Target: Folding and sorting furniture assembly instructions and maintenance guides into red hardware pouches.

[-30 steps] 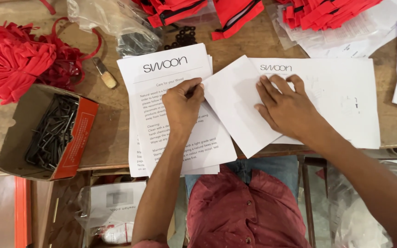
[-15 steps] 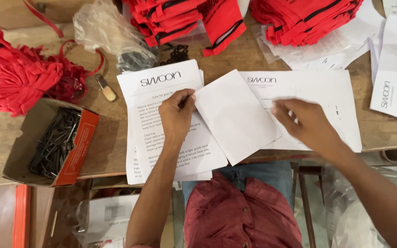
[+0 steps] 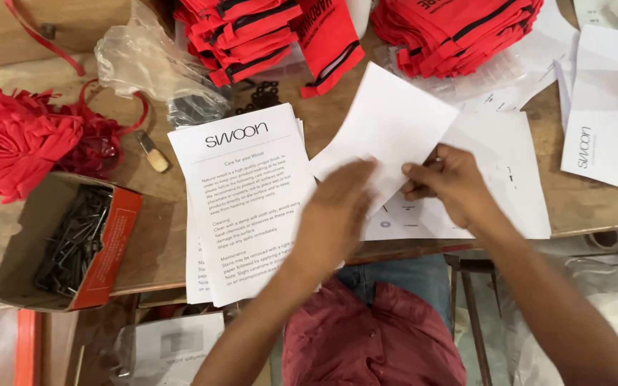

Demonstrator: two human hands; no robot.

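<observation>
Roughly, near to far:

1. Lap – red cloth (image 3: 373, 336) bunched at bench edge, prob. parked there within reach.
2. Left hand (image 3: 337, 214) – motion-blurred, over inner edge of folded white sheet (image 3: 388, 129); fingers look laid flat on the paper, but whether it grips cannot be told. Placed as if to steady or press the fold.
3. Right hand (image 3: 452, 182) – fingers closed in a pinch on the sheet's lower right edge, holding it lifted and tilted off the bench. Sheet sits between both hands, above a flat printed sheet (image 3: 509, 186) lying on the wooden bench (image 3: 323, 107).
4. Stack of printed leaflets (image 3: 244, 200) – just left of left hand, squared up, overhanging bench edge; handy as supply pile.
5. Open red-sided carton (image 3: 112, 243) w/ dark metal bits (image 3: 73, 243), far left, lid open for access.
6. Small wood-handled tool (image 3: 154, 154), by leaflets.
7. Loose red fabric heap (image 3: 23, 143), left.
8. Clear plastic bag (image 3: 159, 64), crumpled, behind leaflets.
9. Folded red pouches, two stacks (image 3: 259, 36) & (image 3: 459, 28), far edge, sorted and well apart from the hands.
10. More white sheets (image 3: 609, 143), far right.
</observation>
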